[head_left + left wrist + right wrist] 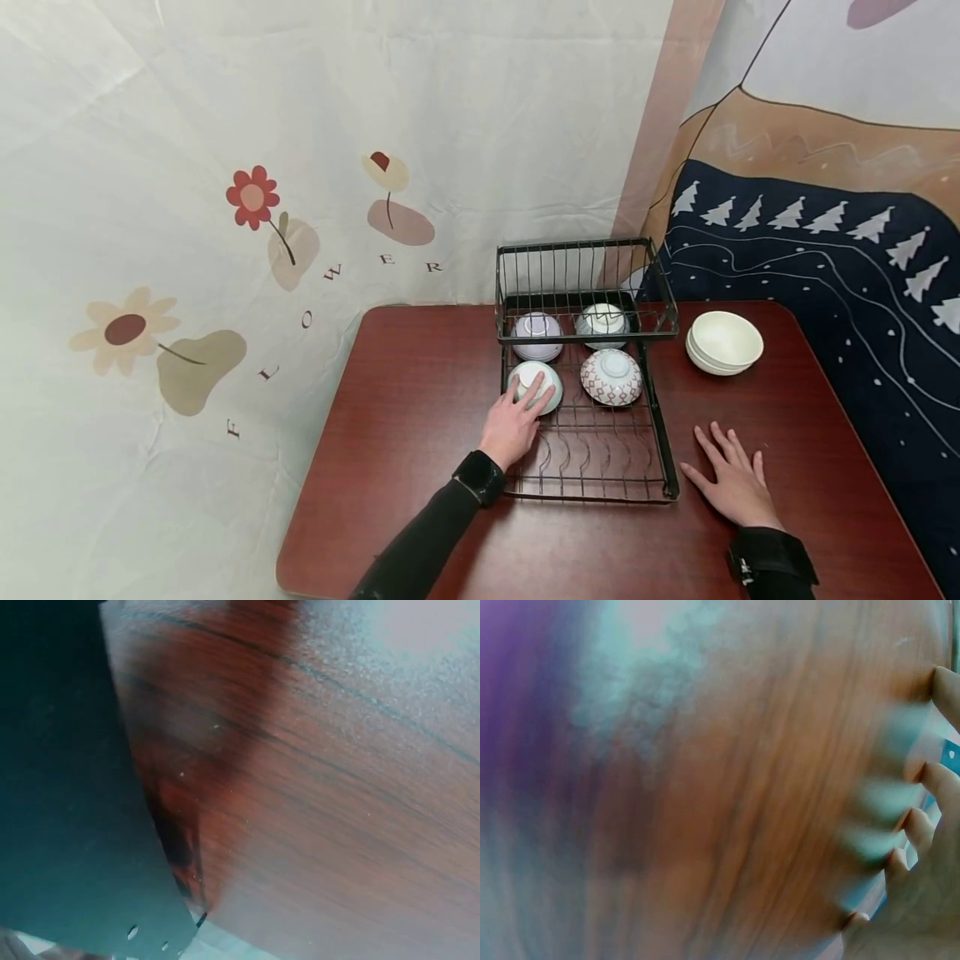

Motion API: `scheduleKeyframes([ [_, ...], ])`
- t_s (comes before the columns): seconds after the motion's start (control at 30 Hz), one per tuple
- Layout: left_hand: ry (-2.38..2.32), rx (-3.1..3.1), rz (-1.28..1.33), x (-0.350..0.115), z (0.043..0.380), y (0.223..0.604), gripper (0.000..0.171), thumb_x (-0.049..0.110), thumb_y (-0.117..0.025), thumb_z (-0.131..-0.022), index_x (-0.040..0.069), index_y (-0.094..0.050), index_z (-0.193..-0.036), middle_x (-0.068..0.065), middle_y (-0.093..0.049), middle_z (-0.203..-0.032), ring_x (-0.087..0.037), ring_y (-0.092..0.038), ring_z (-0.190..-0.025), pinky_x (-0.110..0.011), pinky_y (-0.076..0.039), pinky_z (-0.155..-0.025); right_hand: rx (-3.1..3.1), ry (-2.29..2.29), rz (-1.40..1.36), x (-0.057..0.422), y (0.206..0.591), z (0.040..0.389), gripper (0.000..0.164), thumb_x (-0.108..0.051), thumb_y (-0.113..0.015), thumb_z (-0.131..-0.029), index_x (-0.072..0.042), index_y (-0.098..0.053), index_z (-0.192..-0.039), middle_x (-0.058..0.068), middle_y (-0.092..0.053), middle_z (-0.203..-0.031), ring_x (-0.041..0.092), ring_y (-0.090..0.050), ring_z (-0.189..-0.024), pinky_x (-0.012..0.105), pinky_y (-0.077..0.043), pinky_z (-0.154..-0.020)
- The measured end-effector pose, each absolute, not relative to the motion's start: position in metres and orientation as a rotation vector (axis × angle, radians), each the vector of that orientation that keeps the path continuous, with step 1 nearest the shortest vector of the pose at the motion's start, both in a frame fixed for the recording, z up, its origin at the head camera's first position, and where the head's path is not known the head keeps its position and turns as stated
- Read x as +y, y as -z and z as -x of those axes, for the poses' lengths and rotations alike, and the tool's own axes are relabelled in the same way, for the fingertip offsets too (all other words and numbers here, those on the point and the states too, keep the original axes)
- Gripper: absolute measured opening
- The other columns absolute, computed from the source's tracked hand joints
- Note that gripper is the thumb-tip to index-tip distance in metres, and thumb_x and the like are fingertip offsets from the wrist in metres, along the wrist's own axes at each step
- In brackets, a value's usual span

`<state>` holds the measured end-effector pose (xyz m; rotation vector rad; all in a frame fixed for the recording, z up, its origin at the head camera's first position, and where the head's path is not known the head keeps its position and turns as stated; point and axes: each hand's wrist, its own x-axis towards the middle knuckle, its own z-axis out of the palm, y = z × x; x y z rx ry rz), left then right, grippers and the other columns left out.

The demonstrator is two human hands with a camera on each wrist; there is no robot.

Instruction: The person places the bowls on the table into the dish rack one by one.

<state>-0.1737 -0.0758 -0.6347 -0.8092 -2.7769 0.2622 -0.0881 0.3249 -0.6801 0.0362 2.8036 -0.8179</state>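
- The white bowl (549,397), overturned in the left front place of the wire rack (660,433), is being touched by the left hand (512,427); the fingers are being held out loosely and spread across its base, with the grip open.
- The tabletop (405,400) is being touched by the right hand (733,483), whose fingers are being fanned out beside the rack, with nothing being gripped.
- A red-patterned bowl (611,379), also overturned, is being supported just to the right of the white one.
- Behind these, a lilac bowl (537,336) and a grey-and-white bowl (602,325) are being partly crossed by the bars of the upper tier (585,339).
- A stack of cream bowls (724,342), mouths up, is being borne by the tabletop, right of the rack.
- Behind the table, a flower-printed cloth (450,125) is being displayed.
- In the left wrist view, the bowl is not being shown clearly.
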Motion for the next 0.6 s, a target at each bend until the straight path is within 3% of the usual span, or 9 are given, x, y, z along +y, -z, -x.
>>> scheduleKeyframes([
  [0.23,-0.075,-2.738,0.87,-0.087,0.17,0.623,0.062,0.032,-0.075,-0.105,0.03,-0.055,-0.164,0.001,-0.055,-0.171,-0.027,-0.065,-0.145,-0.035,-0.067,-0.093,2.806,0.818,-0.034,0.325,0.68,0.088,0.089,-0.054,-0.06,-0.111,0.001,-0.026,-0.173,0.036,-0.01,-0.18,0.061,0.001,-0.167,0.086,0.011,-0.125],
  [0.47,-0.006,-2.537,0.999,-0.105,0.172,0.616,0.05,0.041,-0.078,-0.102,0.027,-0.07,-0.149,0.004,-0.074,-0.148,-0.02,-0.072,-0.132,-0.035,-0.06,-0.109,2.799,0.814,-0.037,0.326,0.68,0.087,0.089,-0.054,-0.059,-0.111,0.001,-0.025,-0.173,0.036,-0.01,-0.18,0.06,0.002,-0.168,0.087,0.011,-0.125],
  [0.6,0.117,-2.416,0.961,-0.119,0.174,0.615,0.042,0.043,-0.081,-0.097,0.022,-0.078,-0.133,0.004,-0.08,-0.126,-0.017,-0.074,-0.116,-0.034,-0.059,-0.105,2.788,0.815,-0.043,0.324,0.68,0.088,0.09,-0.056,-0.058,-0.111,0.0,-0.024,-0.174,0.035,-0.008,-0.181,0.06,0.002,-0.168,0.086,0.012,-0.126],
])
